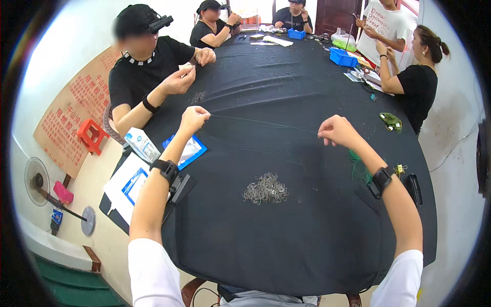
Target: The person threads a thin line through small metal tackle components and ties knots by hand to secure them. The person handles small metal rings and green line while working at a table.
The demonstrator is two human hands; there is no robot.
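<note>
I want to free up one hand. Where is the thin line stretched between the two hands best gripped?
Probably at midspan of the thin line, pinched from above: it hangs taut above the black tablecloth between left hand and right hand.

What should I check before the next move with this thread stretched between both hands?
1. Left hand pinching the thread: ok.
2. Right hand pinching the other end: ok.
3. Thread taut and above the black table: ok.
4. Pile of small metal rings within reach, between the forearms: ok.
5. Green thread bundle apart from the stretched thread: cannot tell.
6. Person's hands across the table away from the thread: ok.
</note>
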